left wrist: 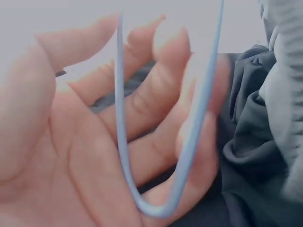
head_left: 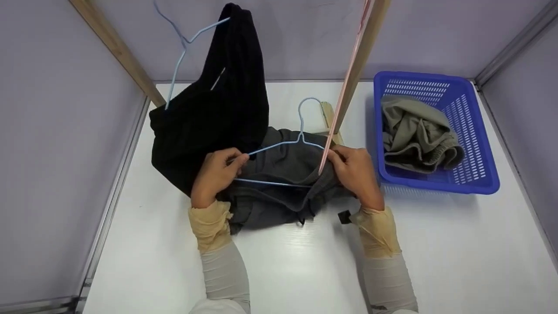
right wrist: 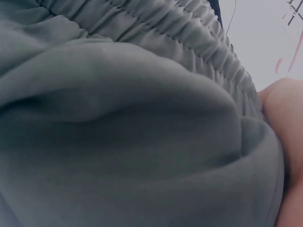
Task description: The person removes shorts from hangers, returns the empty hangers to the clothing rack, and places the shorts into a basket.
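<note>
In the head view a light blue wire hanger (head_left: 279, 143) lies over dark grey trousers or shorts (head_left: 279, 163), its hook pointing away from me. My left hand (head_left: 216, 174) pinches the hanger's left shoulder between thumb and finger; in the left wrist view the hanger's bent end (left wrist: 156, 210) crosses the palm. Part of the hanger's bottom bar runs into the garment's waist opening. At the right side of that waist, my right hand (head_left: 357, 172) grips the waistband, where the hanger's right end is hidden. Gathered elastic (right wrist: 189, 42) fills the top of the right wrist view.
Black trousers (head_left: 209, 117) hang on another blue hanger (head_left: 178, 65) at the left. A wooden post (head_left: 359, 61) and a pink rod (head_left: 348, 87) rise before my right hand. Farther right, a blue basket (head_left: 436, 185) holds an olive-grey garment (head_left: 418, 135). Walls enclose the white table (head_left: 296, 270).
</note>
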`<state>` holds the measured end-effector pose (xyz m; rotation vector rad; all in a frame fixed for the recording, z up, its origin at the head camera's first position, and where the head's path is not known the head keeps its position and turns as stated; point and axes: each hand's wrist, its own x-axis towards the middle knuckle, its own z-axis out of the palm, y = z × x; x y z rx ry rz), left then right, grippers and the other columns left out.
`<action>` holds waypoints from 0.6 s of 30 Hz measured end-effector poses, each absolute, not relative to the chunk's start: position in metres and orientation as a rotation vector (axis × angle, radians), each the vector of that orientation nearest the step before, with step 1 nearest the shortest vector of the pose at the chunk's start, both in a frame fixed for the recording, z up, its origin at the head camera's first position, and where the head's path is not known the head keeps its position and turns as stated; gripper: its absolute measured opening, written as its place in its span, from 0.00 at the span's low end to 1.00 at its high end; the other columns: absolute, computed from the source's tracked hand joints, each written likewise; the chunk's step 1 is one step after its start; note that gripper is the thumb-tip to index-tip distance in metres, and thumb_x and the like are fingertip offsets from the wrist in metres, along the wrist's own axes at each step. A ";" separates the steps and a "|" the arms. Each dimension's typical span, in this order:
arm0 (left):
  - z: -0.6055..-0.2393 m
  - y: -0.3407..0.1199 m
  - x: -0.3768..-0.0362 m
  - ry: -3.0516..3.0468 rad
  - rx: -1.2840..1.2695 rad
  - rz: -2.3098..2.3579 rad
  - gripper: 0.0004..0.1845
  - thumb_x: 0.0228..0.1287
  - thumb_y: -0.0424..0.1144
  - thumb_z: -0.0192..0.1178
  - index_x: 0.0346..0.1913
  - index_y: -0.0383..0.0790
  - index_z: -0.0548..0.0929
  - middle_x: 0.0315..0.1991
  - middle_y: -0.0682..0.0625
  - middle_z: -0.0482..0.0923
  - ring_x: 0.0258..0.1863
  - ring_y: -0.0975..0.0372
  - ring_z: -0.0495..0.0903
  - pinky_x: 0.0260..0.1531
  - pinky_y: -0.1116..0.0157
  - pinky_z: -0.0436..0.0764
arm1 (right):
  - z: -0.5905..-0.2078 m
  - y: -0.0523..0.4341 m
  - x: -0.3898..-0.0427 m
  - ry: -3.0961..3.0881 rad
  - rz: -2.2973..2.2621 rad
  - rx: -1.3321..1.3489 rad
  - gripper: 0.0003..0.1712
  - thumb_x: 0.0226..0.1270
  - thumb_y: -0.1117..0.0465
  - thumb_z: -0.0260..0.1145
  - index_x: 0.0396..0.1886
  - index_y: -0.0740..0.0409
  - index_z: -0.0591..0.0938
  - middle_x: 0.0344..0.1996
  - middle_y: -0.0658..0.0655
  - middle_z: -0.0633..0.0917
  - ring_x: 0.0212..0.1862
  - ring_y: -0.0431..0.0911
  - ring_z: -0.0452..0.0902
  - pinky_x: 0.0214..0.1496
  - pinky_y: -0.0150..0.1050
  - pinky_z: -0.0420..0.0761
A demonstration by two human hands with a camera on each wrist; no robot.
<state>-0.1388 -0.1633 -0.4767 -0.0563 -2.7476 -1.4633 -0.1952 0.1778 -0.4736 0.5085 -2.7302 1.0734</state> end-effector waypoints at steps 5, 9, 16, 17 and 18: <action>-0.474 -0.157 -0.140 -2.764 -0.018 -1.379 0.16 0.80 0.48 0.60 0.36 0.43 0.89 0.29 0.47 0.84 0.30 0.61 0.78 0.38 0.64 0.76 | -0.474 0.177 -0.195 -2.731 1.061 0.490 0.19 0.77 0.49 0.68 0.28 0.56 0.88 0.18 0.50 0.77 0.25 0.48 0.72 0.33 0.40 0.66; -0.472 -0.153 -0.141 -2.765 -0.020 -1.355 0.17 0.80 0.48 0.61 0.36 0.40 0.90 0.32 0.48 0.86 0.31 0.59 0.76 0.38 0.63 0.76 | -0.473 0.177 -0.195 -2.731 1.049 0.496 0.21 0.77 0.47 0.67 0.27 0.56 0.86 0.17 0.49 0.73 0.25 0.48 0.70 0.33 0.40 0.65; -0.470 -0.144 -0.143 -2.731 -0.125 -1.363 0.19 0.80 0.48 0.61 0.36 0.38 0.90 0.28 0.48 0.83 0.29 0.60 0.76 0.37 0.66 0.76 | -0.474 0.173 -0.195 -2.708 1.029 0.575 0.17 0.76 0.52 0.69 0.27 0.54 0.88 0.17 0.51 0.78 0.24 0.47 0.73 0.31 0.38 0.66; -0.469 -0.142 -0.144 -2.726 -0.138 -1.362 0.19 0.80 0.48 0.61 0.35 0.37 0.90 0.27 0.48 0.83 0.28 0.60 0.75 0.37 0.66 0.76 | -0.474 0.172 -0.195 -2.701 1.026 0.584 0.17 0.76 0.53 0.70 0.26 0.55 0.87 0.17 0.51 0.78 0.24 0.46 0.73 0.30 0.38 0.66; -0.469 -0.140 -0.144 -2.719 -0.151 -1.357 0.19 0.80 0.48 0.61 0.35 0.37 0.89 0.27 0.48 0.82 0.28 0.61 0.75 0.36 0.66 0.76 | -0.474 0.172 -0.195 -2.694 1.026 0.591 0.16 0.75 0.53 0.70 0.26 0.55 0.87 0.17 0.51 0.78 0.24 0.46 0.73 0.30 0.38 0.66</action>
